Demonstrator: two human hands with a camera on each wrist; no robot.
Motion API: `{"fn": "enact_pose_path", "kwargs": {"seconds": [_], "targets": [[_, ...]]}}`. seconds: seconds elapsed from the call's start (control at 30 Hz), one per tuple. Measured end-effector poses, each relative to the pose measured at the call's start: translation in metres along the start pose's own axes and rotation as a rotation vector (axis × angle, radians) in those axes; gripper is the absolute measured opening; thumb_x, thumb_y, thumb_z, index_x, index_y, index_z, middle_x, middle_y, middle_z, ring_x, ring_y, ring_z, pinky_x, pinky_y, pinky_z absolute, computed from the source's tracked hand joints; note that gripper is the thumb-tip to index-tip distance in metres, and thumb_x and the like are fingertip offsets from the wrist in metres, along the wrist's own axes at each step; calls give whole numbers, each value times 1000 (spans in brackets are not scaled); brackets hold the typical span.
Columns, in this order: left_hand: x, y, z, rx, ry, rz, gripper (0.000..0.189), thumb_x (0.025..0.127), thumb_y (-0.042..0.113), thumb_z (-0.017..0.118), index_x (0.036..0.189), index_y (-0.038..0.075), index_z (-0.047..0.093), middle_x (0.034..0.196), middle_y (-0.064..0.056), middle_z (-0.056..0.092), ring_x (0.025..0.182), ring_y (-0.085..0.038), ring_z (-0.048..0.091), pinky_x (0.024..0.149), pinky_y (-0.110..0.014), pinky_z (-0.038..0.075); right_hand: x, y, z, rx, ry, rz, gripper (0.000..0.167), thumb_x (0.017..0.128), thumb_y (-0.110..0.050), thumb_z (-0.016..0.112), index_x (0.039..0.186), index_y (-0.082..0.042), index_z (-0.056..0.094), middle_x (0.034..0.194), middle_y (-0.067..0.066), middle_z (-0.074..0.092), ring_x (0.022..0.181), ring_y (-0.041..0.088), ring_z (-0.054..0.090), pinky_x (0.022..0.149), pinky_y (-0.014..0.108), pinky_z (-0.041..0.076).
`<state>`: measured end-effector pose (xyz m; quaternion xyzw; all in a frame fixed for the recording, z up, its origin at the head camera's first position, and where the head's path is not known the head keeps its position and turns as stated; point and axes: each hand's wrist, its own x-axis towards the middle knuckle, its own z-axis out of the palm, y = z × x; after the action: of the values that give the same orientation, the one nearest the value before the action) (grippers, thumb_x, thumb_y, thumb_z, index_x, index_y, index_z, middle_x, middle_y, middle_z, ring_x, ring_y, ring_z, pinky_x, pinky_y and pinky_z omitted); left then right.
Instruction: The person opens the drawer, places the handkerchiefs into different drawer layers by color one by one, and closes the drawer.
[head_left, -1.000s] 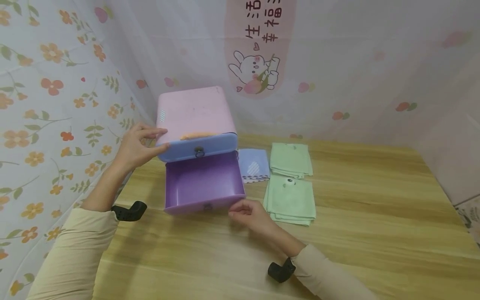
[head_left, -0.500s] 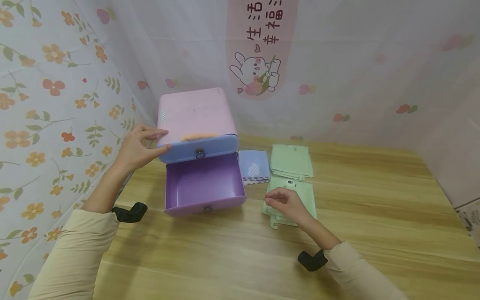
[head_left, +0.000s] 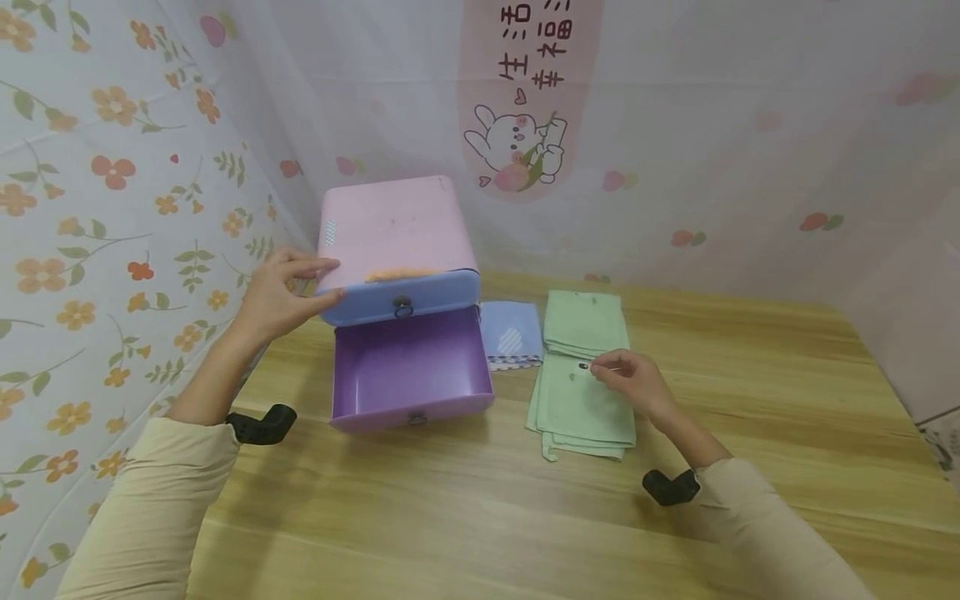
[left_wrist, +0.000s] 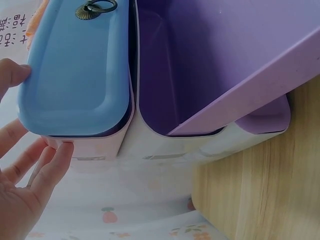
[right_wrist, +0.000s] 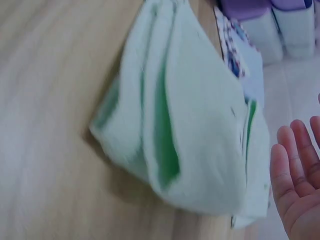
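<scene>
A small drawer cabinet with a pink top stands at the back left. My left hand holds its front left corner, thumb at the blue drawer front and fingers on the side. Below, a purple drawer is pulled out, with nothing inside. My right hand is over the folded green towels, fingers loosely bent and holding nothing. The nearer green towel lies in front of the farther green towel. In the right wrist view, the fingers are beside the towels.
A folded blue cloth with a checked edge lies between the cabinet and the green towels. All stand on a wooden table. A floral curtain hangs at the left and a printed one behind.
My right hand has left the purple drawer's front edge and moved right, over the green towels. My left hand stays at the cabinet corner. The drawer remains pulled out.
</scene>
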<state>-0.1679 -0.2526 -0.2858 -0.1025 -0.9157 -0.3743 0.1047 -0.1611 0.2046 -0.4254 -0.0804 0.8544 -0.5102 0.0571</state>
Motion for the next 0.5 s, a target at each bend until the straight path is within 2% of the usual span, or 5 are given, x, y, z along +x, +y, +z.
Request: {"fn": "enact_pose_path", "kwargs": {"seconds": [0.2, 0.37, 0.5], "targets": [[1, 0, 0, 2, -2, 8, 43, 76, 22, 69, 113, 2, 60, 102, -12, 44, 99, -34, 47, 67, -28, 41, 5, 3, -14, -32, -17, 40, 37, 87, -28, 57, 106, 4, 56, 107, 19, 56, 95, 31, 54, 74, 39, 47], [1, -1, 0, 2, -3, 10, 43, 76, 21, 69, 113, 2, 60, 102, -12, 44, 100, -34, 47, 66, -24, 40, 9, 8, -17, -76, -26, 51, 36, 87, -26, 57, 106, 4, 56, 107, 20, 56, 95, 33, 54, 71, 38, 48], [1, -2, 0, 7, -1, 13, 42, 76, 20, 69, 113, 1, 60, 101, -12, 44, 99, -34, 48, 67, -27, 40, 15, 13, -21, -116, -15, 69, 35, 88, -24, 56, 107, 4, 55, 108, 21, 55, 96, 34, 54, 72, 37, 48]]}}
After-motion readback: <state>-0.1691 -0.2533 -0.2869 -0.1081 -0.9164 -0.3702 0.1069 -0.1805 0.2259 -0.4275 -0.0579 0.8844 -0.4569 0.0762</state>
